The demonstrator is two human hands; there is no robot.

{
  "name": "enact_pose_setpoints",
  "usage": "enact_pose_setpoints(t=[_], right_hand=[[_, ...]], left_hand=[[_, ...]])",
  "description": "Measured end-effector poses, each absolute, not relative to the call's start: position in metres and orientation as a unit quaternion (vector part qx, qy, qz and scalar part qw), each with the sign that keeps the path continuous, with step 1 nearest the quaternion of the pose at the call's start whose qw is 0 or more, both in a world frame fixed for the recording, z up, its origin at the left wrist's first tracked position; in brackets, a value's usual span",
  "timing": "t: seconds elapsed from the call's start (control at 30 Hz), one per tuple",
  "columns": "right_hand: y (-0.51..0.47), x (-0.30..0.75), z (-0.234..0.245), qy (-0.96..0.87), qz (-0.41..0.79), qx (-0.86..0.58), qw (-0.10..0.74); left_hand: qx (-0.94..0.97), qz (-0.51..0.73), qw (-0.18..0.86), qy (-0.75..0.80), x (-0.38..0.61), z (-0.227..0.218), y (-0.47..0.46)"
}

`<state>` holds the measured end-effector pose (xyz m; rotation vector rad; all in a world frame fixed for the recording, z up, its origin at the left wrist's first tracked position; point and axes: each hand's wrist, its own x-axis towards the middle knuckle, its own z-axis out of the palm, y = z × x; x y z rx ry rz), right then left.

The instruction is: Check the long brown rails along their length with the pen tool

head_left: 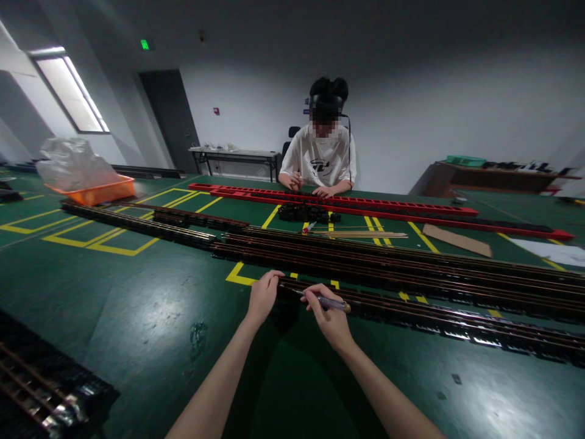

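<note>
A screwdriver (333,303) with a translucent handle lies in my right hand (329,320), its fingers closed around the handle. The thin shaft points left, toward the near end of a long dark rail strip (429,316) with copper-coloured lines. My left hand (264,299) has its fingers closed on that end of the strip. The spot where the tip meets the strip is dark and too small to make out. Just beyond, a bundle of similar long strips (365,259) runs off to the right.
Across the green table (150,311), a person (320,155) has both hands at long red frames (402,207). Black parts (301,212), thin wooden sticks (365,234) and cardboard (457,240) lie between us. An orange basket (98,192) stands left; more strips (41,390) lie near left.
</note>
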<state>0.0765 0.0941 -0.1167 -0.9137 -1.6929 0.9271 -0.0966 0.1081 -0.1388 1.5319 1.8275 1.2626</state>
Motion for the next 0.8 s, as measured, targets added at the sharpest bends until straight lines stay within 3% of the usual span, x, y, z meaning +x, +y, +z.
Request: enact_pose_setpoints(t=[0.23, 0.6, 0.8], right_hand=[[0.095, 0.083, -0.12, -0.693, 0.375, -0.378, 0.486], [0.092, 0.102, -0.119, -0.706, 0.39, -0.405, 0.431], [0.092, 0.102, -0.124, -0.69, 0.402, -0.404, 0.447]], left_hand=[[0.566, 0.451, 0.23, 0.651, -0.096, -0.138, 0.108], [0.676, 0.337, 0.123, 0.644, -0.088, -0.134, 0.101], [0.704, 0.331, 0.072, 0.624, -0.087, -0.138, 0.1]])
